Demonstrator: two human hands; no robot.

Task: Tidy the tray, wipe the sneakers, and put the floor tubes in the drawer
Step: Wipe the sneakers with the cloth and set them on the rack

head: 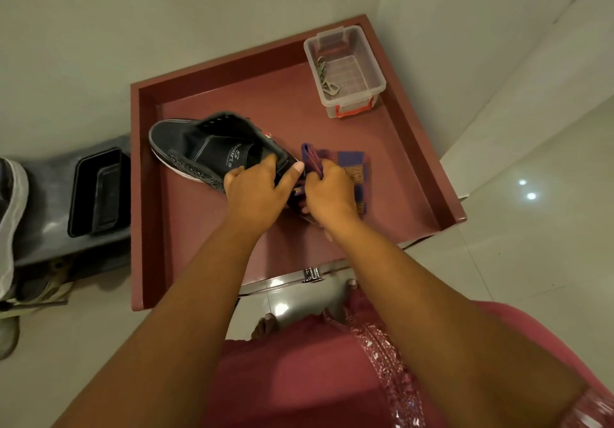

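A dark grey sneaker lies on its side in the maroon tray, toe pointing left. My left hand grips its heel end, thumb over the collar. My right hand is closed on a purple and orange checked cloth, pressed against the back of the heel. Part of the cloth lies spread on the tray floor to the right of my hand. No tubes are in sight.
A clear plastic box with an orange latch and metal keys inside stands in the tray's far right corner. A black tray rests on a grey surface at the left. A chrome handle sits below the tray's front edge.
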